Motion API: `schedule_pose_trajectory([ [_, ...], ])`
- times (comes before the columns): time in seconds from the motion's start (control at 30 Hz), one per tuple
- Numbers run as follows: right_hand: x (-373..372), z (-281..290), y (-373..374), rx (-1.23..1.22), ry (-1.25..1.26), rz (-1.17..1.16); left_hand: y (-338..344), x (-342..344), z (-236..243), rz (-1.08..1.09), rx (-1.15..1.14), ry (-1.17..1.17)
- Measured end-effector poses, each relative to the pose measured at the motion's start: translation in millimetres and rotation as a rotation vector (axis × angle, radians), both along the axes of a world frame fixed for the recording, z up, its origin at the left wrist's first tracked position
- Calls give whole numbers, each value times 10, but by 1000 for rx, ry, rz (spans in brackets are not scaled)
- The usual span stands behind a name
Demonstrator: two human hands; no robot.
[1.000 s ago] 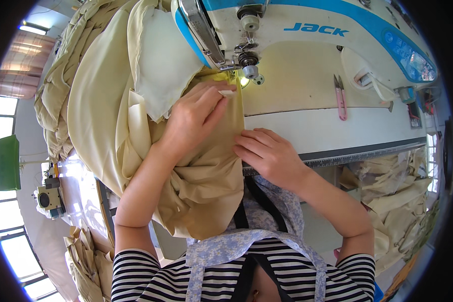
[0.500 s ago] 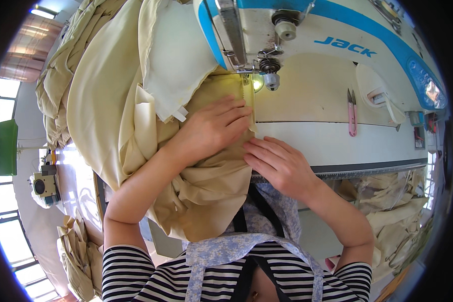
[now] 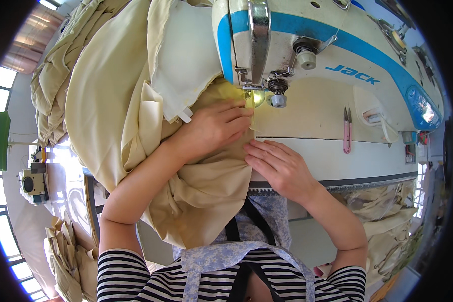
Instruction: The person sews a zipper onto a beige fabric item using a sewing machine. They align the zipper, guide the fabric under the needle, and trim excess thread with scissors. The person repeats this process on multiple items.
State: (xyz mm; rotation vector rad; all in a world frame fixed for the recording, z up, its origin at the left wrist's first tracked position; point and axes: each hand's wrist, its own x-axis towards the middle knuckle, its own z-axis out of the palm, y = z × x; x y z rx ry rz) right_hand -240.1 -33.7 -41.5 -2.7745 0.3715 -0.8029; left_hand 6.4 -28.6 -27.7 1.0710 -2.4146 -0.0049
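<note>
My left hand (image 3: 214, 127) lies flat on a beige cloth (image 3: 209, 183), its fingers stretched out just short of the needle area (image 3: 247, 94) of a white and blue sewing machine (image 3: 292, 25). At the cloth's right edge rests my right hand (image 3: 282, 163), its fingers extended and touching the fabric; its thumb is mostly hidden. The cloth runs under the lit presser area and bunches over the table's front edge. A pale fabric panel (image 3: 186, 55) with a small white tag (image 3: 185, 115) lies left of the machine head.
Pink-handled thread snips (image 3: 347, 132) lie on the machine bed to the right. A ruler strip (image 3: 337, 185) follows the table's front edge. Heaped beige cloth (image 3: 60, 85) is at the far left, with more fabric (image 3: 392, 226) below the table at right.
The view has shifted, so the machine sits lower and farther right in it. Both hands and the cloth under them have moved slightly nearer the needle.
</note>
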Motion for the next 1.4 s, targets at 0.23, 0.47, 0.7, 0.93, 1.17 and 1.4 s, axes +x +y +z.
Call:
schedule_pose_trajectory([
  [0.23, 74, 35, -123, -23, -25, -12, -125, 23, 50, -13, -41, -11],
  [0.47, 52, 81, 33, 99, -28, 69, 187, 60, 116, 27, 14, -133],
  [0.7, 160, 116, 0, 158, -76, -268, 268, 83, 7, 67, 94, -66],
  [0.93, 336, 46, -112, -98, -51, -317, 248, 66, -5, 73, 76, -10],
  [1.17, 330, 7, -97, 22, -118, -409, 242, 75, -10, 54, 31, -8],
  [1.4, 339, 81, -101, 198, -118, -444, 255, 66, 6, 42, 40, -53],
])
